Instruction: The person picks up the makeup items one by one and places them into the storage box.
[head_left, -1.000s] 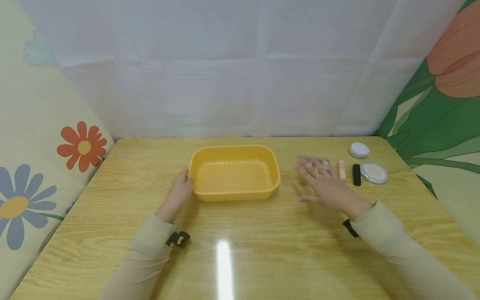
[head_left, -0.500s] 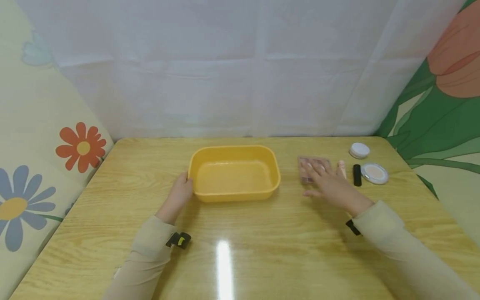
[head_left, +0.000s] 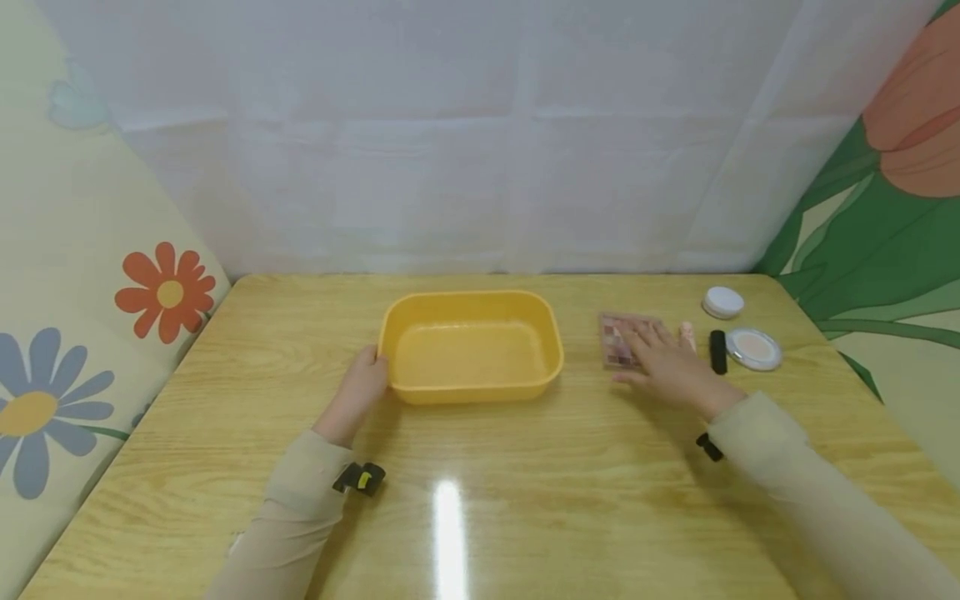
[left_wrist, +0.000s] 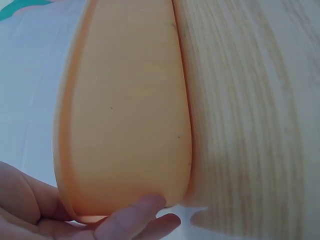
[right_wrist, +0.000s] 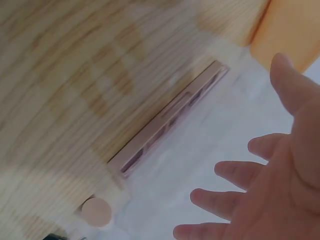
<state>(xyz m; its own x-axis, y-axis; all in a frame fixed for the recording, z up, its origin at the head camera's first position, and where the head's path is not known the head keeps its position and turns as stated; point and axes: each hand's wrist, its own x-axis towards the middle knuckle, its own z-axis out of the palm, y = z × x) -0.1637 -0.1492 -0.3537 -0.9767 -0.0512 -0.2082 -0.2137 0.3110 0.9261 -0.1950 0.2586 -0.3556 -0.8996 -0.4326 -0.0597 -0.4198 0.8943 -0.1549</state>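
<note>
My left hand point(head_left: 360, 390) holds the left end of a yellow plastic basin point(head_left: 472, 393), thumb and fingers about its corner. In the left wrist view those fingers point(left_wrist: 132, 217) lie against the basin's point(left_wrist: 125, 110) outer wall. My right hand point(head_left: 675, 367) hovers, fingers spread, over an eyeshadow palette point(head_left: 615, 346) with square pans, partly covering it. Seen from the right wrist, a gap shows between the hand point(right_wrist: 270, 185) and the flat-lying palette point(right_wrist: 167, 120). A slim pink tube point(head_left: 687, 333) lies just right of the palette, partly behind the hand.
Further right on the wooden table point(head_left: 525, 483) are a black tube point(head_left: 717, 352), a round compact point(head_left: 754, 348) and a white round jar point(head_left: 723, 302). A white cloth point(head_left: 450, 167) hangs along the table's back edge.
My right hand has drifted slightly to the right, uncovering more of the palette's left side. My left hand keeps its hold on the basin, which stays in place.
</note>
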